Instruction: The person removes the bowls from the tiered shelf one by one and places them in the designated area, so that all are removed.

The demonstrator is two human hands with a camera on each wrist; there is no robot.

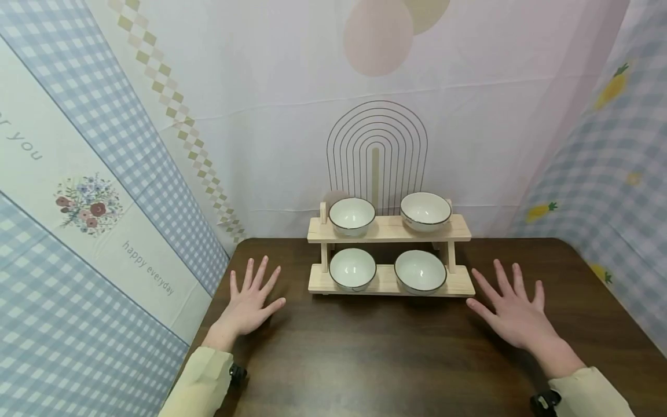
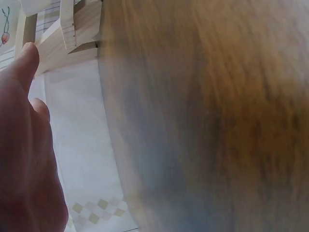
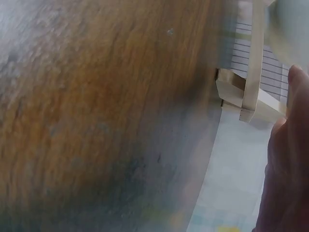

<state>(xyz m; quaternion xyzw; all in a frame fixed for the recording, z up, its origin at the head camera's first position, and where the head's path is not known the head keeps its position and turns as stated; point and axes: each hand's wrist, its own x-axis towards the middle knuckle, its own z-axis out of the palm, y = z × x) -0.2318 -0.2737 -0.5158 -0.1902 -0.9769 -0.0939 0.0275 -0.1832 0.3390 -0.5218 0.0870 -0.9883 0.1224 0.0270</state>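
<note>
While left hand [image 1: 249, 310] and right hand [image 1: 517, 315] splay empty, flanking the two-tier wooden rack [image 1: 387, 230], its dark-rimmed bowls [image 1: 352, 268] seem fragile, best rim-gripped.

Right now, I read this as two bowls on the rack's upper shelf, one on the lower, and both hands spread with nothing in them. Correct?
Not quite: the lower shelf holds a left bowl and a right bowl, so two, not one, as the head view shows. The rest stands.
</note>
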